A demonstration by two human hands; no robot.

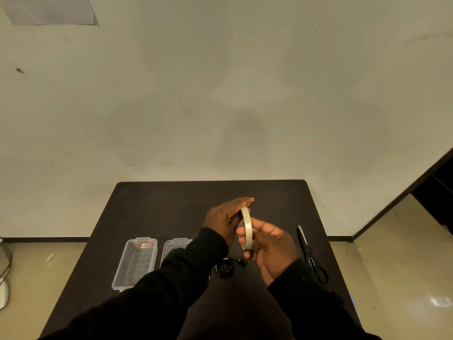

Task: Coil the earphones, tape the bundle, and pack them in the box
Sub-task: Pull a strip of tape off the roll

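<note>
Both hands hold a thin roll of pale tape [246, 227] upright above the middle of the dark table [152, 204]. My left hand [224, 220] grips the roll's far side. My right hand [268, 246] pinches its near edge with thumb and fingers. Below the hands the black earphones [226, 268] lie coiled on the table, partly hidden by my left sleeve. A clear plastic box [135, 262] stands open at the left, with its clear lid [175, 246] beside it, partly behind my left arm.
Black-handled scissors [309, 253] lie on the table's right side, blades pointing away from me. A pale wall rises just behind the table. Cables [5, 261] lie on the floor at far left.
</note>
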